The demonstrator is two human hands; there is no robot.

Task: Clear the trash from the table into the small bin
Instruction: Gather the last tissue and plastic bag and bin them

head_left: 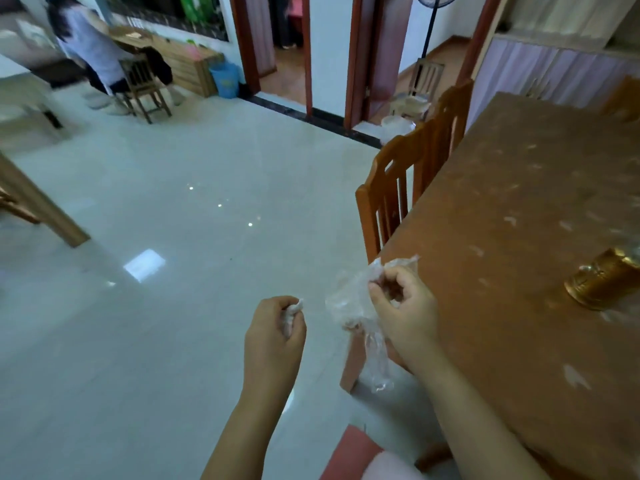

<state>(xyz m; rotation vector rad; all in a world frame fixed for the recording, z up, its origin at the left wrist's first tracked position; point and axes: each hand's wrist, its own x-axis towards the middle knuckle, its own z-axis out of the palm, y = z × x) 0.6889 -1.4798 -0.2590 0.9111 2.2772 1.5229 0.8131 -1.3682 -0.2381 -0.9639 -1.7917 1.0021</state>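
Observation:
My left hand [273, 336] is closed around a crumpled white tissue [292, 315] that pokes out between thumb and fingers, held over the floor. My right hand [403, 306] grips a clear crumpled plastic wrapper [356, 306], which hangs down past the wrist beside the table's near-left corner. The brown patterned table [519, 220] fills the right side. A gold can [602, 284] lies on its side on the table at the right edge. A blue bin [225, 79] stands far off by the wooden cabinet at the back left.
Two orange wooden chairs [391, 188] stand along the table's left side. Pale glossy floor tiles [173, 254] stretch ahead. A person sits on a chair [143, 86] at the back left. A white lined bin [394, 128] sits near the doorway. A wooden post [41, 209] is at left.

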